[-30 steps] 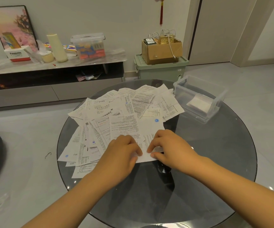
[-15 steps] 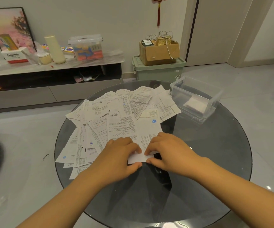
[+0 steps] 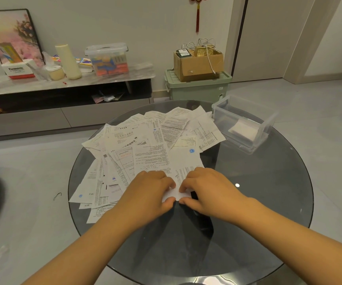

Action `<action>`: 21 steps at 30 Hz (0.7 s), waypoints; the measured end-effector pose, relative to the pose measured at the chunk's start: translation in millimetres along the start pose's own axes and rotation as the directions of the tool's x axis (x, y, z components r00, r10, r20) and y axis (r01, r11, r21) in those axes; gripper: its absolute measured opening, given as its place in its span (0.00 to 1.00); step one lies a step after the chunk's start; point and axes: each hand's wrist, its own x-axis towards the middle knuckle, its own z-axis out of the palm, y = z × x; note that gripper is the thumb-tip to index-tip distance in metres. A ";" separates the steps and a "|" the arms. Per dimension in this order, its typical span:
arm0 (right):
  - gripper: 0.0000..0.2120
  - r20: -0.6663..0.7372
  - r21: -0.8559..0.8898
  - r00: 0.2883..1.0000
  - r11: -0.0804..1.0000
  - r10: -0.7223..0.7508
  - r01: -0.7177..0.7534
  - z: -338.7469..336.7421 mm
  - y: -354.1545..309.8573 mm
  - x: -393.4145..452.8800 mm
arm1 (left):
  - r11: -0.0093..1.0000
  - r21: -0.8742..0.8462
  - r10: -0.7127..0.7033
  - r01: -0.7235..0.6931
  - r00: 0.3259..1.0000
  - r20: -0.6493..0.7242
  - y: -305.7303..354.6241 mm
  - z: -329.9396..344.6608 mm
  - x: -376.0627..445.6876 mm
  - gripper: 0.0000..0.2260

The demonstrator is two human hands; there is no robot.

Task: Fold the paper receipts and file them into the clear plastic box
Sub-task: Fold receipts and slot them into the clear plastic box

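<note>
The left hand (image 3: 151,194) and the right hand (image 3: 207,192) both pinch one folded receipt (image 3: 173,195) with curled fingers. It lies at the near edge of the receipt pile (image 3: 145,145).

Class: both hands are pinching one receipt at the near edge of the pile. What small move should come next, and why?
Probably press the crease flat: the left hand and right hand pinch a partly folded receipt, not yet ready for the clear box.

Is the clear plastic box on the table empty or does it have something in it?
Not empty: the clear plastic box holds a folded white paper.
</note>
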 end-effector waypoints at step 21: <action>0.18 0.060 0.134 0.993 0.985 0.097 -0.105 1.4 0.8 1.8 | 0.964 -0.237 -0.077 0.117 0.982 0.172 -6.8 -3.8 -2.1 0.16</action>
